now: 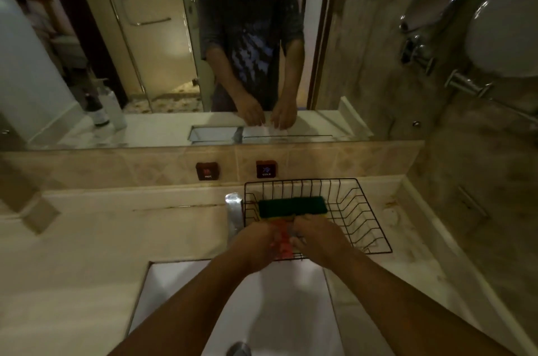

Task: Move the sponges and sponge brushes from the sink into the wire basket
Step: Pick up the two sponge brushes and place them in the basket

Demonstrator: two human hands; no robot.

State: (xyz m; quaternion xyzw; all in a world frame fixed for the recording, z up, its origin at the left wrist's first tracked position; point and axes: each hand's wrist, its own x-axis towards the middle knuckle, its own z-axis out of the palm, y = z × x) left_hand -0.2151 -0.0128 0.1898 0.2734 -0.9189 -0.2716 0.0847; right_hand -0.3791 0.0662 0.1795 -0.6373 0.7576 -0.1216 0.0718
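Note:
A black wire basket [361, 210] stands on the counter behind the white sink [180, 291]. Inside its left half lies a green-topped yellow sponge [292, 206]. Just in front of that sponge both my hands meet over the basket's front left corner. My left hand [257, 245] and my right hand [317, 236] close from either side on a pink-orange sponge item [281, 242], mostly hidden between the fingers. The sink basin shows no sponges in its visible part; my forearms cover some of it.
A chrome tap spout [234, 216] stands just left of the basket. Hot and cold buttons [237, 170] sit on the tiled ledge under the mirror. The drain [238, 349] shows at the bottom edge. A round shaving mirror [506, 29] juts from the right wall.

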